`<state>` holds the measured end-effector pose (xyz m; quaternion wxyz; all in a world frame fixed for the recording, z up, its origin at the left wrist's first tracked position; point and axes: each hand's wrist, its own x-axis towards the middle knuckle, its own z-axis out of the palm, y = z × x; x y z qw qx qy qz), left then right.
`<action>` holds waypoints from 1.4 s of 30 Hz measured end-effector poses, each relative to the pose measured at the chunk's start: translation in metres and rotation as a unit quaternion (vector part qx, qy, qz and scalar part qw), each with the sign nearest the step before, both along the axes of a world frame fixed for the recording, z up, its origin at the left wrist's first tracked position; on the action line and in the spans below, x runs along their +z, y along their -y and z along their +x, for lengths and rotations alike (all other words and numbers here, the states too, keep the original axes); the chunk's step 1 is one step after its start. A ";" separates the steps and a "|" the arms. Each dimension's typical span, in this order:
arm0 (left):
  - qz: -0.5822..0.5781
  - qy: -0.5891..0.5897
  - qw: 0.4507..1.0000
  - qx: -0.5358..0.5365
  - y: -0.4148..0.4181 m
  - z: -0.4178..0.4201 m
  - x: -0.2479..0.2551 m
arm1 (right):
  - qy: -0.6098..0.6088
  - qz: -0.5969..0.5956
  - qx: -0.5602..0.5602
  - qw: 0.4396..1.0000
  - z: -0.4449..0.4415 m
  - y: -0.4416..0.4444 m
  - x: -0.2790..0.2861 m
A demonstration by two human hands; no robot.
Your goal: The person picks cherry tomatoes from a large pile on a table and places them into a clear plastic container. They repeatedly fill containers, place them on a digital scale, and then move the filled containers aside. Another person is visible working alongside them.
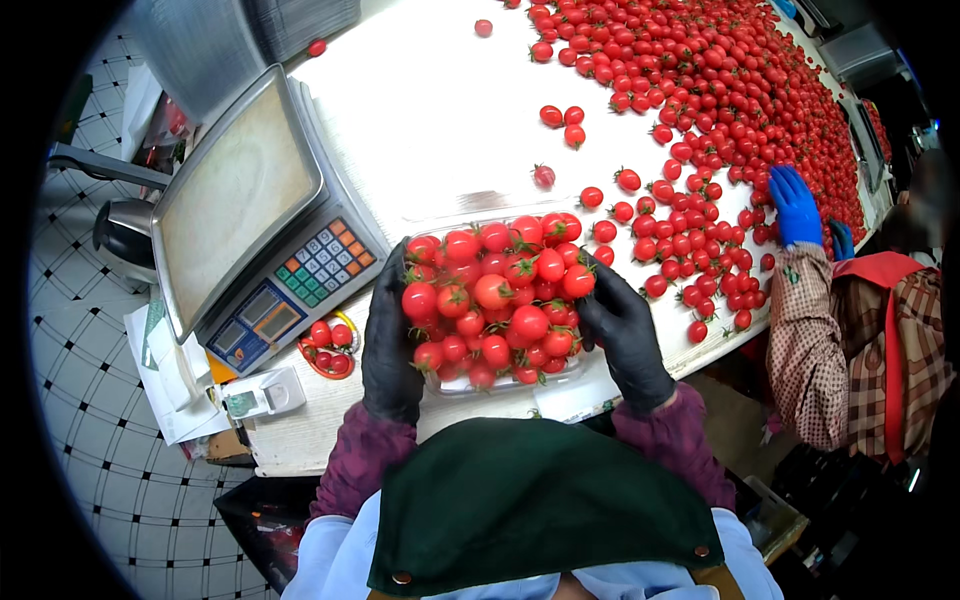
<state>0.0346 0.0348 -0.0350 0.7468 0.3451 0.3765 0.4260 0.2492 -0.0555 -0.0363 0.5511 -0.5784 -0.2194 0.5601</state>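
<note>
Between my black-gloved hands is a clear plastic punnet (469,386) heaped with red cherry tomatoes (493,291), many with green calyxes. My left hand (391,345) grips its left side, the fingers running along the wall. My right hand (626,330) holds the right side, with fingertips against the tomatoes at the rim. Tomatoes fill the punnet above its edge and hide most of its inside. Whether its base touches the table is hidden. Several loose cherry tomatoes (679,232) lie just right of my right hand.
A digital weighing scale (240,187) with a bare metal pan stands at left. Near it are a small ring-shaped holder with tomatoes (330,349) and a white device (262,394). A large tomato pile (720,82) covers the table's far right. A co-worker's blue-gloved hand (795,206) reaches into it.
</note>
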 end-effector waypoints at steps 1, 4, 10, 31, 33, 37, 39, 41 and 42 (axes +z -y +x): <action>-0.024 0.040 0.999 -0.005 -0.002 0.000 -0.001 | -0.015 -0.014 -0.004 1.000 -0.001 -0.001 -0.001; 0.046 -0.124 0.991 -0.008 -0.003 -0.003 -0.005 | 0.054 -0.016 0.036 0.998 -0.003 -0.002 -0.002; 0.069 -0.020 0.997 -0.028 0.001 -0.014 -0.015 | 0.050 -0.028 0.039 0.998 -0.004 -0.002 -0.006; 0.583 -0.393 0.693 -0.159 0.036 -0.007 -0.004 | 0.625 0.128 0.224 0.737 -0.023 -0.030 0.030; 0.591 -0.381 0.697 -0.142 0.036 -0.009 -0.006 | 0.608 0.171 0.220 0.744 -0.022 -0.024 0.027; 0.591 -0.390 0.705 -0.051 0.022 -0.008 -0.002 | 0.555 0.228 0.236 0.764 -0.021 -0.017 0.019; 0.590 -0.413 0.693 -0.034 0.012 -0.002 0.004 | 0.551 0.241 0.237 0.763 -0.020 -0.015 0.019; 0.551 -0.470 0.686 -0.070 0.005 0.008 0.007 | 0.547 0.220 0.253 0.767 -0.018 -0.015 0.022; 0.563 -0.475 0.672 -0.081 0.002 0.013 0.008 | 0.528 0.224 0.227 0.787 -0.016 -0.016 0.024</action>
